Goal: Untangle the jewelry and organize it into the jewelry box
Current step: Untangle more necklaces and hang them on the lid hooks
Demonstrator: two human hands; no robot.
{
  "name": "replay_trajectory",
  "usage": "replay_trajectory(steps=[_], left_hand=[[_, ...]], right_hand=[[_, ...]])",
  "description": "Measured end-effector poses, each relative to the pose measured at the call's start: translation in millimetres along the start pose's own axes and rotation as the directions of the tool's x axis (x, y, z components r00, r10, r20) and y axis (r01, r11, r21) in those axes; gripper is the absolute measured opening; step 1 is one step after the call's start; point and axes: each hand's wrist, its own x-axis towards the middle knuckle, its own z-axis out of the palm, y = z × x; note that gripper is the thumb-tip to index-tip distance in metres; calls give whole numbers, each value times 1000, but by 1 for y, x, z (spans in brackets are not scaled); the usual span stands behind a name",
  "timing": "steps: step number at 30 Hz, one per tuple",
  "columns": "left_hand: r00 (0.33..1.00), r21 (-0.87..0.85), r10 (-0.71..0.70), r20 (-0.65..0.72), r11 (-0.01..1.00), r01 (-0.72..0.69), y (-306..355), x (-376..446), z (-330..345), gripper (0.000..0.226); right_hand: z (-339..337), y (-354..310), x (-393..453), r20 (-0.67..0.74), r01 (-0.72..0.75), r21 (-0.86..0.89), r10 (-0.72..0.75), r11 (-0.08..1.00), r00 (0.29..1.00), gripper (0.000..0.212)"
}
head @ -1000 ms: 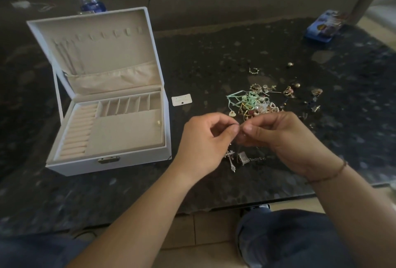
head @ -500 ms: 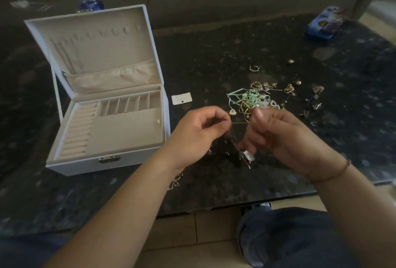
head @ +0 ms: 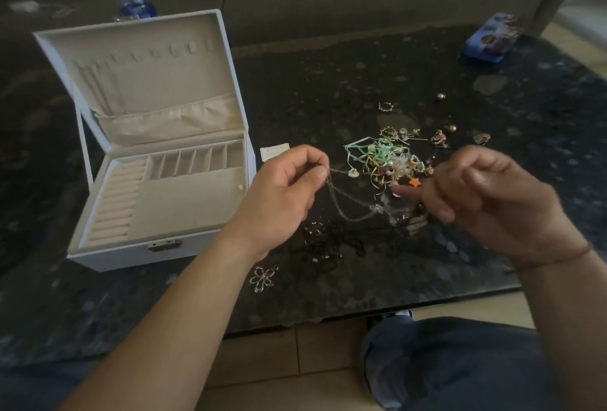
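Silver chain: a thin necklace chain (head: 348,203) is strung between the two hands above the dark speckled table (head: 328,75), its long axis running left to right and sagging in loops at the middle.
Left grip: the left hand (head: 285,194) pinches one end of the chain between thumb and curled forefinger, palm turned inward.
Right grip: the right hand (head: 486,200) is blurred; its fingers are curled over the chain's other end, the little finger stretched toward the left hand.
Pose: both forearms reach forward from the near edge, wrists raised above the table.
Change: a second ago the fingertips met over one spot; now the hands are drawn well apart and the chain is spread between them.
Below the hands: a dark tangled cord (head: 331,243) and a flower-shaped pendant (head: 262,277) lie on the table.
Beyond: the jewelry pile (head: 387,158) with green ribbon.
Left side: the white jewelry box (head: 157,154) stands open.
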Motion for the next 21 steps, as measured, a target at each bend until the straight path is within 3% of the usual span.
replay_trajectory(steps=[2,4,7,12,15,17,21], left_hand=[[1000,64,11,-9,998,-11,-1,1,-2,19],[1000,126,3,8,992,-4,-3,1,0,16],[999,108,-46,-10,993,47,-7,2,6,13],[990,122,-98,-106,986,111,-18,5,6,13],[988,281,-36,-151,957,78,-22,5,8,11],[985,291,-41,-169,952,90,-23,5,8,10],[968,54,-180,-172,980,192,-22,5,3,13]], right_hand=[[-2,1,1,-170,-52,-158,25,986,985,23],[-3,3,3,-303,-69,-168,15,983,953,26],[3,10,7,-390,-76,-96,33,993,920,20],[13,23,10,-526,-189,-280,14,941,850,11],[15,24,8,-484,-172,-403,-50,899,873,10],[14,22,6,-402,-165,-465,-41,870,915,16],[11,12,-3,-181,-135,-337,76,932,981,35]])
